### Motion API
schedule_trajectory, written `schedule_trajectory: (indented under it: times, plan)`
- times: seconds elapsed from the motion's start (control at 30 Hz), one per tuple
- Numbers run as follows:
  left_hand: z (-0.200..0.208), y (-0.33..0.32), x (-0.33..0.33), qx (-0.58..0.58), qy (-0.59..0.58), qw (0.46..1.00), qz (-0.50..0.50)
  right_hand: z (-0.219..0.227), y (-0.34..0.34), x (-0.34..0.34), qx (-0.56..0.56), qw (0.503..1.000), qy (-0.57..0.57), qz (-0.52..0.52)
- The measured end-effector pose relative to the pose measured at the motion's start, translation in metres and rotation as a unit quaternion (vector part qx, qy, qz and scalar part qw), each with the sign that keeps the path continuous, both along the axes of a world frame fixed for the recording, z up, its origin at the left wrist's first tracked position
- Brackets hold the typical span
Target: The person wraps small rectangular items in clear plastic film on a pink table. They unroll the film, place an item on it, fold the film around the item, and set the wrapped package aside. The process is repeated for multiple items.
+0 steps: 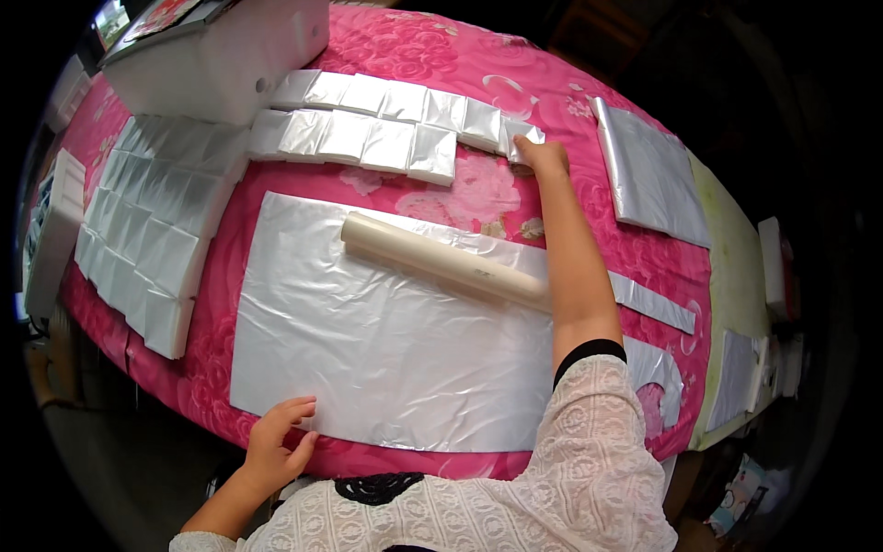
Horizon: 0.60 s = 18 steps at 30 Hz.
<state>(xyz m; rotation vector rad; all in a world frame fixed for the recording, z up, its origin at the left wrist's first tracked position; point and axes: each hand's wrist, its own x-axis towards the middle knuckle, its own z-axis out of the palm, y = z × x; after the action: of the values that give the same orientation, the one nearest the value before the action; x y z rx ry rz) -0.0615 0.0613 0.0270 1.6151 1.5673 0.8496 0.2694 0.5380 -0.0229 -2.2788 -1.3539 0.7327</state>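
Note:
My right hand point(543, 156) reaches to the far end of a row of folded silvery-white plastic packets. Its thumb lies over the last packet point(510, 136), and the fingers curl beneath the edge. A second packet row point(386, 143) runs just nearer. Large flat plastic sheeting point(386, 359) is spread before me, with a cream-coloured roll point(441, 258) lying slantwise across its far part. My right forearm hides the roll's right end. By the sheeting's near left corner hovers my left hand point(280, 442), empty, fingers apart and slightly bent.
A pink flowered cloth point(395, 46) covers the table. More folded packets point(147, 230) overlap at the left, below a white box point(221, 64). To the right lie folded silvery sheeting point(648, 175), a narrow plastic strip point(658, 302) and a cut-out plastic piece point(658, 363).

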Motion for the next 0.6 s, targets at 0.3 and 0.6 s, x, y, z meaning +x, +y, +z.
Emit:
schedule_trajectory:
  times: [0.3,0.6]
  plan:
    - [-0.003,0.003,0.000,-0.010,-0.009,1.000,-0.005,-0.021,0.034,-0.012,-0.005,0.991,0.133,0.010]
    - [0.004,0.032,0.009,0.070,-0.013,0.997,-0.034,0.068,-0.117,-0.033,0.252,0.859,0.387,0.224]
